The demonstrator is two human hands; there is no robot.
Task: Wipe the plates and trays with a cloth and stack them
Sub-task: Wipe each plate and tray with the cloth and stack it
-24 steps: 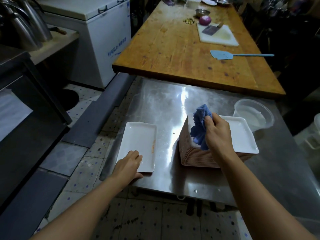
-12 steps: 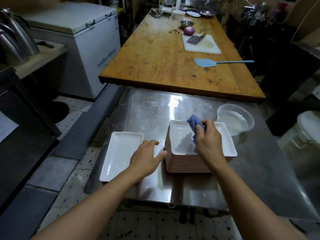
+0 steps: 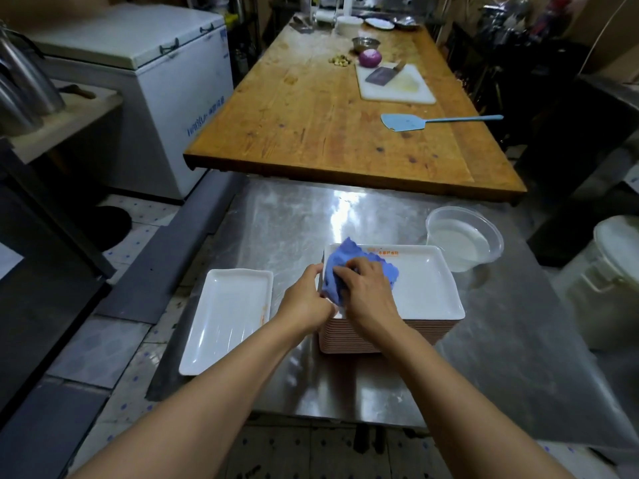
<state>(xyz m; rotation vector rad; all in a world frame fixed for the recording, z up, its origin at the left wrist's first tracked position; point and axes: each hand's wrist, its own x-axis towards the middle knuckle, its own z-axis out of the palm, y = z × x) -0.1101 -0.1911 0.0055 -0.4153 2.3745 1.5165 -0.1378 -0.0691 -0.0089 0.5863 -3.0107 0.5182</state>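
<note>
A blue cloth (image 3: 349,271) lies on the top tray (image 3: 428,288) of a tall stack (image 3: 387,335) on the steel table (image 3: 283,216). The right hand (image 3: 368,292) presses it down, grip curled over it; the left hand (image 3: 306,299) pinches the tray's left edge. A single tray (image 3: 224,316) lies just left.

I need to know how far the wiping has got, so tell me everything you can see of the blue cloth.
The blue cloth is a soft, crumpled rag of plain blue fabric, bunched rather than spread flat. It lies on the left part of the top white tray of the stack on the steel table. The right hand presses down on it, covering its middle; the left hand is at the tray's left edge beside it. One corner sticks up at the far side.
</note>
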